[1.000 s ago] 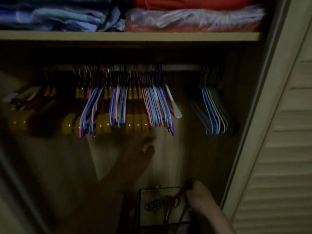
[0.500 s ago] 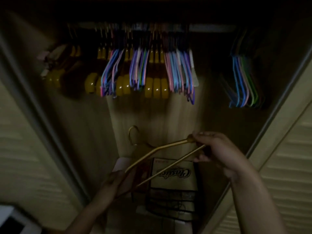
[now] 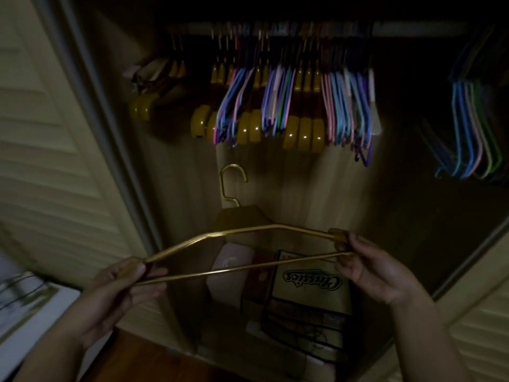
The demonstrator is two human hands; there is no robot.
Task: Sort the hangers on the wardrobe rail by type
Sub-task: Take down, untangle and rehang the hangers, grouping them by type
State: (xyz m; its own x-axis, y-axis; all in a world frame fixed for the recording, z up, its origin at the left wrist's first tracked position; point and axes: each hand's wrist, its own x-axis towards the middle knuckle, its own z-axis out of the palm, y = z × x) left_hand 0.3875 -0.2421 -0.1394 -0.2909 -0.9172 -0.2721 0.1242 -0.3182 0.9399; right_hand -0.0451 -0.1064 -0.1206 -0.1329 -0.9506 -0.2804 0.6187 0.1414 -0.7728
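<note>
I hold a gold wooden hanger [image 3: 248, 231] flat in front of me, its metal hook pointing toward the wardrobe. My left hand [image 3: 115, 288] grips its left end and my right hand [image 3: 369, 266] grips its right end. Above, the rail [image 3: 413, 28] carries yellow-brown wooden hangers [image 3: 303, 133] mixed with thin coloured wire hangers [image 3: 341, 111]. A separate bunch of coloured wire hangers [image 3: 468, 133] hangs alone at the right end. More wooden hangers [image 3: 146, 103] sit at the far left.
Louvred doors stand open at the left [image 3: 41, 133] and right [image 3: 479, 326]. On the wardrobe floor sit a box with lettering [image 3: 311, 282], a pink box [image 3: 228, 271] and a dark wire basket [image 3: 303, 321]. A white appliance edge [image 3: 24, 312] shows at the lower left.
My right hand lifted the gold hanger up from the wardrobe floor, my left hand took its other end, and my view tilted down and drew closer.
</note>
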